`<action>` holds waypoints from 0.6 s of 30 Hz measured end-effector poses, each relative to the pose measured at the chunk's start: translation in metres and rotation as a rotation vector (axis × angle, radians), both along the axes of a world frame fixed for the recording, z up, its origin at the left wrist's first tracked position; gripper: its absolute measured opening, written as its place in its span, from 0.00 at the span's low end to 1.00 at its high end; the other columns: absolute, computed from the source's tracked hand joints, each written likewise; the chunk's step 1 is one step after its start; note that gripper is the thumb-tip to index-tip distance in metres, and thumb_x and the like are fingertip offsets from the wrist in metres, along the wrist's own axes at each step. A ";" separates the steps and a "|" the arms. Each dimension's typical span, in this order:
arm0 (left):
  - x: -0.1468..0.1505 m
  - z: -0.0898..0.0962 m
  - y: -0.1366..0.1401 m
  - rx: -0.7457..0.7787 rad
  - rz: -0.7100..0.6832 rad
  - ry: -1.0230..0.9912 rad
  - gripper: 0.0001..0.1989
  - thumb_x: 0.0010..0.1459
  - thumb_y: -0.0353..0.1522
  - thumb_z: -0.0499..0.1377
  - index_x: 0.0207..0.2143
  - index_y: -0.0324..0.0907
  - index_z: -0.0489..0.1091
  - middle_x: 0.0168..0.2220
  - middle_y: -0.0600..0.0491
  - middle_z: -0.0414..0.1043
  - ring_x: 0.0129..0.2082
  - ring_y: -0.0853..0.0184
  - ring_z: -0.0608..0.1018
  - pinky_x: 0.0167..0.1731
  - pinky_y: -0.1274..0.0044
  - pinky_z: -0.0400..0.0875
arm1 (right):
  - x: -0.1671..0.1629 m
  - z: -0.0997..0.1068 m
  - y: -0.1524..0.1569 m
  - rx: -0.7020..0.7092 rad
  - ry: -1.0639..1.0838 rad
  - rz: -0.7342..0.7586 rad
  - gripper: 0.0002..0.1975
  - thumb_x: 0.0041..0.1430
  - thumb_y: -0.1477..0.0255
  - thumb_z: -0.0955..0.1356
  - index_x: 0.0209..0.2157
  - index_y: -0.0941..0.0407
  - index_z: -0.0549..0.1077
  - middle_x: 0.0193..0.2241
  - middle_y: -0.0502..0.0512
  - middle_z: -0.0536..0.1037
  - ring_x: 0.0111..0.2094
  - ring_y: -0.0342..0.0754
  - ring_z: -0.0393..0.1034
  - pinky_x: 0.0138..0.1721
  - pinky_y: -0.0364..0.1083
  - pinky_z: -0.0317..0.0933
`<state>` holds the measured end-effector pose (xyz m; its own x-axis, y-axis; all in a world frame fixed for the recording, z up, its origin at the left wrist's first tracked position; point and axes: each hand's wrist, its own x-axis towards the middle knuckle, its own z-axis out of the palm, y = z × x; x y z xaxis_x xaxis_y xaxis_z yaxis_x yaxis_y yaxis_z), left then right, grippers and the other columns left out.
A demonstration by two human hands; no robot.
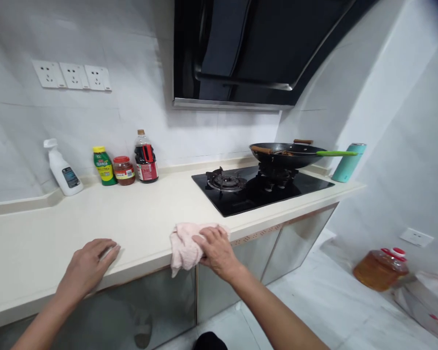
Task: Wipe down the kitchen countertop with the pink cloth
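A pale pink cloth (185, 244) lies over the front edge of the cream countertop (142, 214), one corner hanging down the side. My right hand (217, 250) grips it there, fingers on top and thumb toward the cloth's left part. Some of the cloth is hidden beneath that hand. Further left, my left hand (91, 265) rests at the counter's edge, thumb and fingers apart, holding nothing. The black gas hob (248, 194) begins just beyond the cloth.
A wok (270, 151) with a green-handled utensil (336, 153) sits on the right burner. Beside it stands a teal bottle (348, 165). Along the wall are a spray bottle (60, 167), a green bottle (104, 167), a red-lidded jar (124, 172) and a dark sauce bottle (146, 160). The range hood (241, 53) hangs above.
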<state>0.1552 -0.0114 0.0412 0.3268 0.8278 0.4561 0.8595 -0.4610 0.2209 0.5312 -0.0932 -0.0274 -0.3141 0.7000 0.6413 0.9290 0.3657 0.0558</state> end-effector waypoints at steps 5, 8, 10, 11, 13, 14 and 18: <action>-0.003 -0.005 0.008 0.030 0.006 0.016 0.19 0.62 0.50 0.49 0.37 0.52 0.75 0.44 0.63 0.80 0.48 0.62 0.78 0.54 0.68 0.71 | 0.105 -0.016 -0.006 0.058 0.030 -0.193 0.33 0.49 0.70 0.77 0.56 0.52 0.67 0.54 0.61 0.69 0.58 0.60 0.58 0.64 0.63 0.41; -0.003 -0.005 0.009 0.012 0.030 0.001 0.18 0.61 0.50 0.50 0.36 0.54 0.75 0.43 0.64 0.80 0.48 0.62 0.78 0.54 0.67 0.71 | 0.166 -0.023 -0.011 0.055 0.029 -0.296 0.32 0.48 0.74 0.75 0.56 0.55 0.66 0.55 0.64 0.68 0.60 0.60 0.57 0.65 0.65 0.40; -0.001 -0.004 0.007 0.001 0.046 -0.012 0.18 0.61 0.50 0.50 0.36 0.53 0.75 0.43 0.64 0.80 0.48 0.62 0.78 0.54 0.67 0.71 | 0.201 -0.027 -0.014 0.044 0.044 -0.340 0.32 0.48 0.76 0.73 0.56 0.56 0.65 0.56 0.65 0.67 0.62 0.60 0.56 0.66 0.65 0.39; -0.001 -0.004 0.006 0.000 0.049 -0.016 0.18 0.61 0.50 0.50 0.36 0.53 0.75 0.43 0.64 0.79 0.48 0.62 0.78 0.53 0.68 0.71 | 0.216 -0.029 -0.015 0.041 0.061 -0.349 0.32 0.48 0.76 0.72 0.56 0.57 0.65 0.57 0.66 0.66 0.63 0.61 0.55 0.66 0.65 0.39; -0.001 -0.004 0.005 0.010 0.053 -0.019 0.17 0.62 0.50 0.50 0.36 0.53 0.74 0.43 0.65 0.79 0.47 0.63 0.78 0.52 0.68 0.72 | 0.237 -0.031 -0.018 0.061 0.120 -0.320 0.30 0.50 0.75 0.70 0.56 0.57 0.64 0.58 0.67 0.66 0.64 0.62 0.53 0.66 0.67 0.41; -0.001 -0.004 0.004 0.018 0.058 -0.019 0.17 0.62 0.49 0.50 0.37 0.53 0.74 0.43 0.65 0.79 0.47 0.63 0.79 0.52 0.69 0.72 | 0.243 -0.033 -0.020 0.087 0.162 -0.282 0.29 0.51 0.75 0.69 0.56 0.57 0.65 0.58 0.68 0.66 0.64 0.62 0.53 0.65 0.67 0.42; -0.005 -0.007 0.008 0.031 0.079 -0.007 0.20 0.60 0.50 0.50 0.37 0.50 0.75 0.43 0.60 0.80 0.45 0.62 0.80 0.50 0.69 0.73 | 0.238 -0.047 -0.039 0.232 0.447 -0.131 0.19 0.54 0.72 0.66 0.49 0.55 0.70 0.54 0.64 0.69 0.61 0.61 0.58 0.61 0.65 0.52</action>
<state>0.1505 -0.0037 0.0344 0.2575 0.8365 0.4837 0.8920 -0.3982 0.2138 0.7694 -0.1327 -0.0741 0.1068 0.5390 0.8355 0.9180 0.2694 -0.2912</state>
